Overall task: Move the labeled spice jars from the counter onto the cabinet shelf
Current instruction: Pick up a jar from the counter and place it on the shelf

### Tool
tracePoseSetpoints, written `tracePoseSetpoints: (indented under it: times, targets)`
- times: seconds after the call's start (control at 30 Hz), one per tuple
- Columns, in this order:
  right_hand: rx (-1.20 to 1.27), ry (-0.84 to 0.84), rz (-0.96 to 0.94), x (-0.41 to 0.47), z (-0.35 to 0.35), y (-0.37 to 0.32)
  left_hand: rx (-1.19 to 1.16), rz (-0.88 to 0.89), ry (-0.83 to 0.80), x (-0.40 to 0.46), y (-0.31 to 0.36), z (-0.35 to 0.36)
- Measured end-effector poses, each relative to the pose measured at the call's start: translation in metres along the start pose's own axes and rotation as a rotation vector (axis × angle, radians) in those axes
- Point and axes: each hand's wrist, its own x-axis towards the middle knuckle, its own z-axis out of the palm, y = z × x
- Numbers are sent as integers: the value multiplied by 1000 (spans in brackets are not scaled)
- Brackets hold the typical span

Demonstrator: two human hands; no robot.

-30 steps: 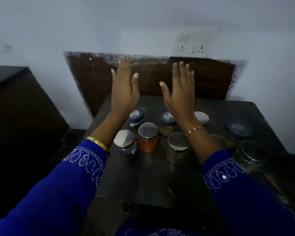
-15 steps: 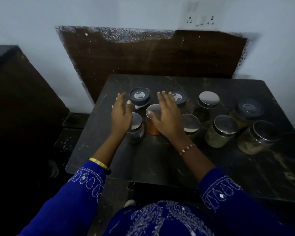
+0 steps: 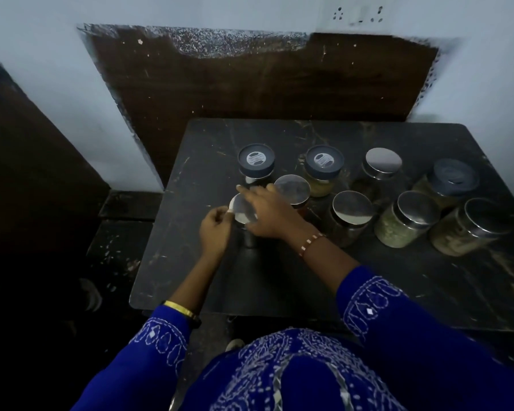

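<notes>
Taking the silver-lidded jar [image 3: 242, 216] at the left end of the near row as the landmark, bare counter [image 3: 190, 232] is lying open to its left and toward the near edge, giving a clear way in. The left hand [image 3: 215, 229] is occupying the jar's left side, and the right hand [image 3: 269, 210] is reaching across its top from the right. Just behind it a dark-lidded jar [image 3: 256, 160] is standing, and behind and to the right an orange-filled jar [image 3: 293, 189] is crowding close. Farther right, more jars are packing the counter in two rows. Beyond the back row, a strip of counter is running free up to the brown board [image 3: 264, 84].
</notes>
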Motion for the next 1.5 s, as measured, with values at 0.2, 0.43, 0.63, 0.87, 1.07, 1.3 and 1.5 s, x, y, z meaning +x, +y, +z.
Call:
tracePoseSetpoints:
  times: [0.2, 0.43, 0.63, 0.87, 1.07, 1.3, 1.5]
  targets:
    - [96, 77, 176, 3, 2, -2, -140, 2, -193, 0, 5, -2]
    - [318, 67, 304, 6, -19, 10, -1, 176, -407, -4, -10, 4]
    - [293, -125, 154, 0, -41, 27, -27, 150, -390, 2, -8, 13]
    - [438, -57, 161, 2, -32, 21, 16, 256, -320, 8, 1, 4]
    - [850, 147, 190, 9, -57, 14, -46, 328, -179, 23, 38, -7]
    - [1395, 338, 236, 22, -94, 11, -76, 440, -88, 35, 119, 0]
    - [1438, 439, 74, 24, -146, 20, -331, 504, -212, 31, 193, 2]
